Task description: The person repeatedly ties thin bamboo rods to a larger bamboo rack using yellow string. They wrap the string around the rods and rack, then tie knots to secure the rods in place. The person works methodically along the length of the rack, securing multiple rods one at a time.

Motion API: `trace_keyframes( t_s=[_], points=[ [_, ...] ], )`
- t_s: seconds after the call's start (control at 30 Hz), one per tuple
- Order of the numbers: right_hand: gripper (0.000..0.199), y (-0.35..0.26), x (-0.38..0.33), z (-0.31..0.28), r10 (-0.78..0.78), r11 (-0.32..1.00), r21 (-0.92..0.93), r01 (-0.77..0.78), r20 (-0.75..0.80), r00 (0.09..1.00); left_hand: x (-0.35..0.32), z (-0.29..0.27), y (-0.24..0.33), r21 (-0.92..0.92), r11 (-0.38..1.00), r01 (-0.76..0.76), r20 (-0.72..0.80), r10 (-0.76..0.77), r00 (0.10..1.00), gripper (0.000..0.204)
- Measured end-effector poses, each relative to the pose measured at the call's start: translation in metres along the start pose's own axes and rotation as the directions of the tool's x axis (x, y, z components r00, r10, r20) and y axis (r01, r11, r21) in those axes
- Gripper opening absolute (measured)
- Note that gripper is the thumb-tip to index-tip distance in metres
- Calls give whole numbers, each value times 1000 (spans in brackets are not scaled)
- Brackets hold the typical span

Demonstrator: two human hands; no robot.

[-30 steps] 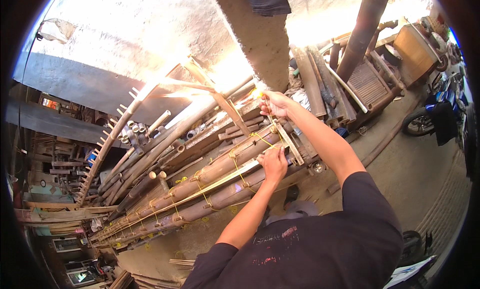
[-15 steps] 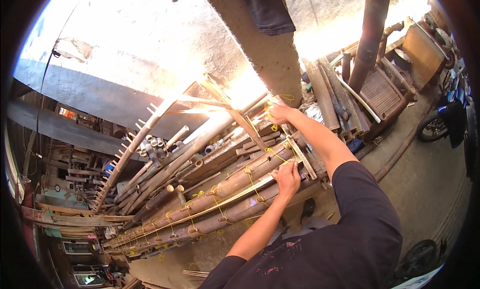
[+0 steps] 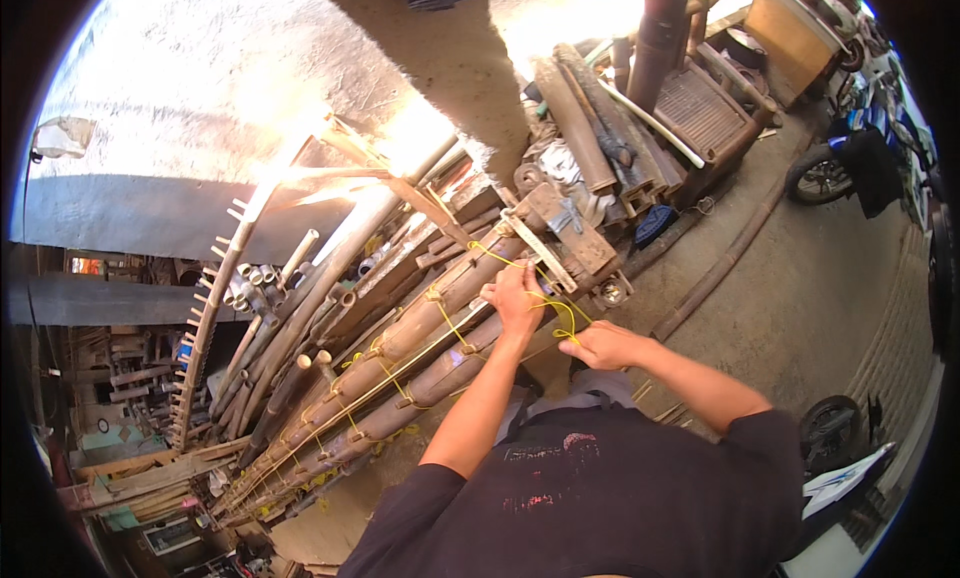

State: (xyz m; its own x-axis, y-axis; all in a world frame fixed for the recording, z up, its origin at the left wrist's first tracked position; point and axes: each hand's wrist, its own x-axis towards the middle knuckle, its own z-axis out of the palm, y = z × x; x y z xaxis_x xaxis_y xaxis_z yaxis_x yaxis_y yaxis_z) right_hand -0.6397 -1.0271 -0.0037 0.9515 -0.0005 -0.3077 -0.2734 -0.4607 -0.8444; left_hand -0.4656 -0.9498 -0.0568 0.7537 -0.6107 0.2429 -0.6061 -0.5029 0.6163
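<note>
Two long bamboo poles (image 3: 404, 359) lie side by side with a thin split-bamboo strip (image 3: 425, 345) along them. Loops of yellow cord (image 3: 453, 327) wrap the poles at intervals. My left hand (image 3: 515, 298) is closed on the cord at the near end of the poles, beside a short wooden crosspiece (image 3: 540, 253). Just to its right, my right hand (image 3: 605, 346) is closed around the loose cord, whose loops hang between both hands. What lies inside the fingers is partly hidden.
Behind the poles stands a rack with pegs (image 3: 222, 293), next to stacked bamboo (image 3: 340, 240). A wooden block (image 3: 578, 236) sits beyond the pole ends. More bamboo (image 3: 580, 123) and a slatted bench (image 3: 700, 113) are at the far right, with a motorcycle wheel (image 3: 820, 174).
My right hand has come down and toward me from beyond the crosspiece, drawing the yellow cord with it. My left hand stays near the pole ends. The view has shifted.
</note>
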Motion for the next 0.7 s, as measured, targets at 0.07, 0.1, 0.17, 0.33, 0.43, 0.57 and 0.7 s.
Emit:
trace_keyframes(
  t_s=[0.07, 0.1, 0.17, 0.33, 0.43, 0.57, 0.7],
  points=[
    [58, 15, 14, 18, 61, 986, 164, -42, -113, 992, 10, -3, -3, -88, 986, 143, 111, -133, 985, 18],
    [57, 13, 14, 27, -10, 991, 127, 31, -168, 986, 18, -4, 0, -449, 882, 142, 83, -117, 990, 21],
    [54, 8, 12, 35, -12, 999, -44, 6, -148, 989, 65, -38, 35, -534, 826, 177, 143, -118, 983, 26],
    [44, 9, -2, 54, -222, 969, -193, 157, -385, 896, 173, -1, -53, -219, 975, -19, -143, -12, 990, 24],
    [38, 13, -7, 64, -79, 955, 173, 243, -636, 767, 174, 36, -97, 144, 986, -81, 62, 73, 995, 28],
    [46, 24, 14, 108, 488, 226, 503, 835, -800, 350, 154, -40, -100, 51, 998, -32, 253, 18, 967, 37],
    [75, -27, 40, 182, 714, -272, 789, 551, -219, 665, 106, -189, -170, 184, 980, -79, 130, 56, 990, 41]
  ],
)
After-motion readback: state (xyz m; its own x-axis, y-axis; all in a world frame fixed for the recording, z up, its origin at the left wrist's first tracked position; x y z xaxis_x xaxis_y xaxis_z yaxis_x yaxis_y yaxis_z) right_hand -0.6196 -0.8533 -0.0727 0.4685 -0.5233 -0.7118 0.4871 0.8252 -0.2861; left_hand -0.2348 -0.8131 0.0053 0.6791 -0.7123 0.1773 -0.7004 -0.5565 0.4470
